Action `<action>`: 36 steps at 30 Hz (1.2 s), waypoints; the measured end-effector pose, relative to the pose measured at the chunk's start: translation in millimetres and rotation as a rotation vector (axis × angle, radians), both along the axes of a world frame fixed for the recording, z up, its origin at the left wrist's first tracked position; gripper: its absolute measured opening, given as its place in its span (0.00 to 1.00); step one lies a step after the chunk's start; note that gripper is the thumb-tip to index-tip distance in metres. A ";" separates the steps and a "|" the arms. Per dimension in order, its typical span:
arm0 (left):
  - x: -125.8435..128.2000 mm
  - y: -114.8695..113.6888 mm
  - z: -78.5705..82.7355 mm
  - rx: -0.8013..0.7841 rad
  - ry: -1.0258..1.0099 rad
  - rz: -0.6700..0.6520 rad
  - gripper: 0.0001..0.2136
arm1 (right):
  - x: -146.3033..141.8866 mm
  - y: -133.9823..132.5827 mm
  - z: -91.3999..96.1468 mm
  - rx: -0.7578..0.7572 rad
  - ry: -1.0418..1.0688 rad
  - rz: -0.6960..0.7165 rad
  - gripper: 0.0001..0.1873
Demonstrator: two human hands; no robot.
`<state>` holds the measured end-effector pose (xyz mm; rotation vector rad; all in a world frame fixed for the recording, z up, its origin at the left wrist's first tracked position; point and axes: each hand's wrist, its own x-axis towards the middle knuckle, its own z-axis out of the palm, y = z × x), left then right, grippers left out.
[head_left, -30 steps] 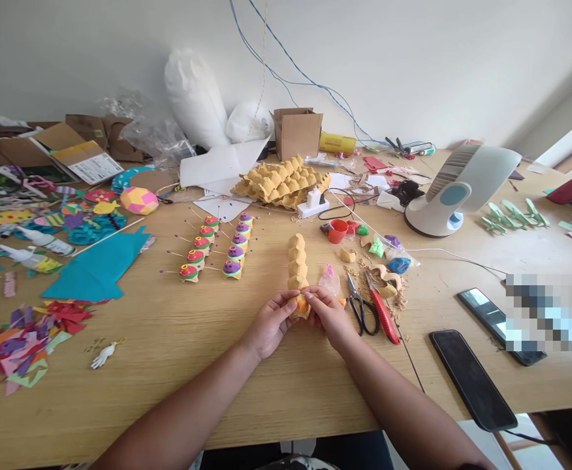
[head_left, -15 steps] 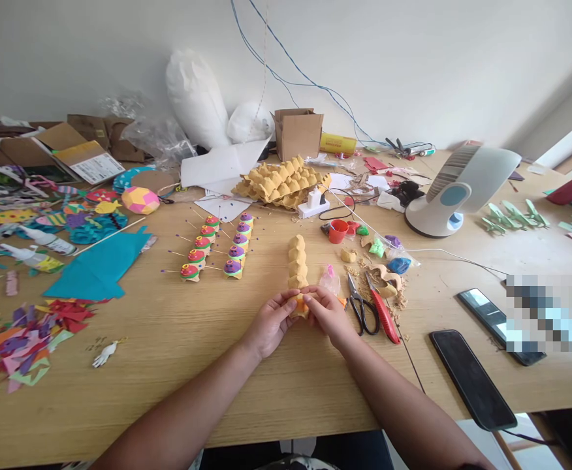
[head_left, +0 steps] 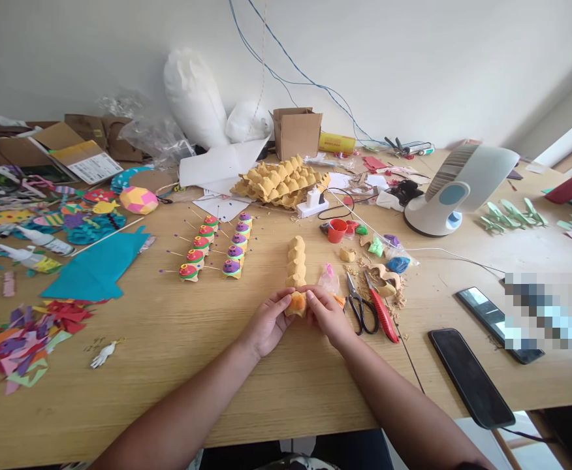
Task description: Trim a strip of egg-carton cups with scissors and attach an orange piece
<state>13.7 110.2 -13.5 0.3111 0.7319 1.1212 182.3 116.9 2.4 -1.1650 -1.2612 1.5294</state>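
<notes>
A strip of yellow egg carton [head_left: 296, 258] lies lengthwise in front of me, its cups upside down. Orange clay [head_left: 298, 301] covers the top of its nearest cup. My left hand [head_left: 269, 323] holds that cup from the left, thumb on the edge of the clay. From the right my right hand [head_left: 329, 316] grips the same cup, its thumb and fingers closed on the side. Beside the right hand lie black-handled scissors [head_left: 361, 308] and a red-handled cutter [head_left: 384, 314]. A small clear bag with something pink [head_left: 329, 279] sits just beyond it.
Two finished-looking caterpillars, one red-green [head_left: 198, 251] and one purple [head_left: 237, 249], stand left of the strip. Behind are stacked egg trays [head_left: 281, 179], a power strip [head_left: 313, 203] and a red cup [head_left: 337, 230]. A fan [head_left: 443, 196] and phones [head_left: 471, 377] are rightward; paper scraps [head_left: 26, 343] leftward.
My fingers and thumbs have moved apart from the top of the near cup to its sides, so more orange clay shows. The camera view has shifted slightly.
</notes>
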 end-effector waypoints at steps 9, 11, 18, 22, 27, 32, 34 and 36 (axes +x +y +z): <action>-2.7 2.8 -4.6 -0.010 -0.064 0.019 0.19 | -0.8 3.2 -12.6 0.182 -0.126 0.110 0.34; -2.9 3.1 -4.1 0.005 -0.080 0.019 0.19 | -1.3 4.0 -15.1 0.168 -0.087 0.087 0.33; -2.9 3.3 -0.8 0.094 -0.014 0.009 0.22 | -4.1 5.3 -19.6 0.048 0.142 0.009 0.34; -3.5 3.6 -1.0 0.125 -0.010 0.016 0.23 | -3.8 3.6 -13.4 -0.042 0.301 0.015 0.32; -5.0 3.3 -3.9 0.120 0.031 -0.006 0.23 | -2.9 2.7 -8.7 -0.142 0.377 0.013 0.30; -5.6 2.5 -2.3 0.118 0.047 -0.021 0.26 | -2.6 4.2 -11.0 -0.160 0.383 0.042 0.31; -5.4 2.0 -0.8 0.110 0.052 -0.024 0.27 | -2.3 4.8 -12.6 -0.155 0.372 0.046 0.31; -5.1 1.5 0.1 0.104 0.060 -0.027 0.27 | -2.1 5.4 -14.2 -0.150 0.357 0.044 0.31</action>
